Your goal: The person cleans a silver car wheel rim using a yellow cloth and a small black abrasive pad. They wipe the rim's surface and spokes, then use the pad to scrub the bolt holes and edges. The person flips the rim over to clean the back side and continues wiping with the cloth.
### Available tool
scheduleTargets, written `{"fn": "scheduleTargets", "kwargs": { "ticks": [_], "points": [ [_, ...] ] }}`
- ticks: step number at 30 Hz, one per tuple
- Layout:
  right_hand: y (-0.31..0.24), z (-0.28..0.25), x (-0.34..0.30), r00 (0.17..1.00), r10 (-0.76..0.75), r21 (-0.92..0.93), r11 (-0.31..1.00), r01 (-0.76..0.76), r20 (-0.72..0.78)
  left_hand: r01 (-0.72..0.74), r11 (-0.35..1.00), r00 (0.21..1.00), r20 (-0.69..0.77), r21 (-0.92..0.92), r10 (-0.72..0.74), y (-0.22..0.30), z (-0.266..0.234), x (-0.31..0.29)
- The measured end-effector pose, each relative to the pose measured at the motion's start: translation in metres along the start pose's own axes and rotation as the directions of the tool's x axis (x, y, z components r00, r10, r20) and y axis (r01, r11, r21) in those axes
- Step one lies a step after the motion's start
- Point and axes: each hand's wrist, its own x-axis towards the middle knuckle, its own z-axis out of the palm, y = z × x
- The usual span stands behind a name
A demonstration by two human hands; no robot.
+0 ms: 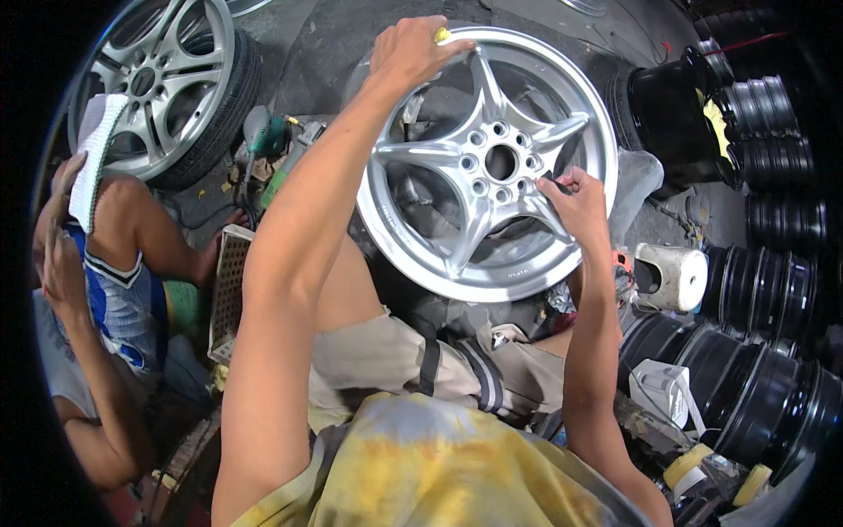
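Observation:
A silver alloy wheel rim with several pointed spokes lies face up in front of me, over my bent legs. My left hand is closed on its far edge, the thumb lying along the lip and the other fingers mostly hidden. A small yellow piece shows by those fingers; its kind is unclear. Over the spokes right of the hub, my right hand is closed in a pinch. A small dark thing shows at its fingertips, too small to name, close to the bolt holes.
Another silver wheel with a tire stands at far left. Beside it a seated person holds a white cloth. A plastic basket is left of my leg. Black rims crowd the right side, with a white container nearer.

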Motion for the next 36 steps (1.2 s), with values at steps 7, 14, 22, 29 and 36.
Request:
{"fn": "scheduleTargets", "kwargs": {
  "ticks": [7, 14, 22, 29, 36],
  "points": [
    [-0.017, 0.013, 0.000, 0.977, 0.077, 0.293, 0.956, -0.016, -0.197, -0.054, 0.998, 0.998, -0.018, 0.019, 0.055, -0.004, 0.009, 0.003],
    [-0.018, -0.002, 0.012, 0.990, 0.074, 0.128, 0.990, -0.059, -0.123, -0.059, 0.998, 0.998, 0.028, 0.030, 0.058, -0.001, 0.000, 0.013],
    [-0.004, -0.042, -0.065, 0.987, 0.118, 0.103, 0.989, -0.107, -0.113, -0.046, 0.999, 0.998, -0.051, -0.027, 0.045, -0.006, -0.001, 0.012],
    [-0.013, -0.029, -0.170, 0.830, 0.297, 0.388, 0.776, -0.498, 0.471, -0.444, 0.888, 0.840, -0.399, -0.119, 0.367, 0.060, 0.012, -0.008],
    [0.024, 0.013, -0.190, 0.945, 0.113, 0.477, 0.841, -0.256, 0.307, -0.534, 0.846, 0.826, 0.214, 0.001, 0.521, 0.133, 0.056, -0.153]
  ]
}}
